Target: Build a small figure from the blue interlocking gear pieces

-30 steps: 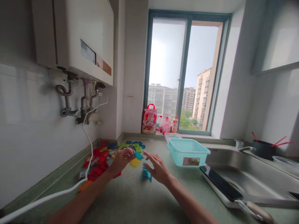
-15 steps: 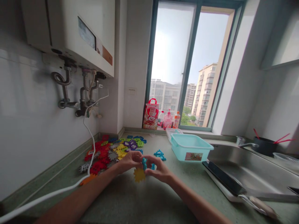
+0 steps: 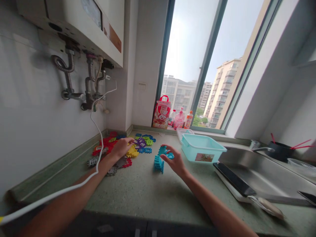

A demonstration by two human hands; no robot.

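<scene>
My left hand (image 3: 120, 147) is over the pile of toothed plastic building pieces (image 3: 140, 143), beside a yellow toothed piece (image 3: 132, 151). Its fingers reach out to the right, slightly apart, and I see nothing in them. My right hand (image 3: 175, 160) has thumb and forefinger curled around the upper part of a light-blue build of toothed pieces (image 3: 158, 163), which stands upright on the counter. Another light-blue piece (image 3: 170, 155) shows behind these fingers, partly hidden. Dark-blue pieces (image 3: 145, 150) lie between the two hands.
A turquoise plastic tub (image 3: 203, 148) stands to the right, its clear lid (image 3: 184, 131) behind it. Beyond are a steel sink (image 3: 261, 177) and a dark phone-like slab (image 3: 234, 179) on its near edge. A white cable (image 3: 61, 191) crosses over my left forearm.
My hands have moved apart: the left went leftward to the pile, the right stays by the light-blue build. The yellow piece below my hands has gone from there. The view has tilted down.
</scene>
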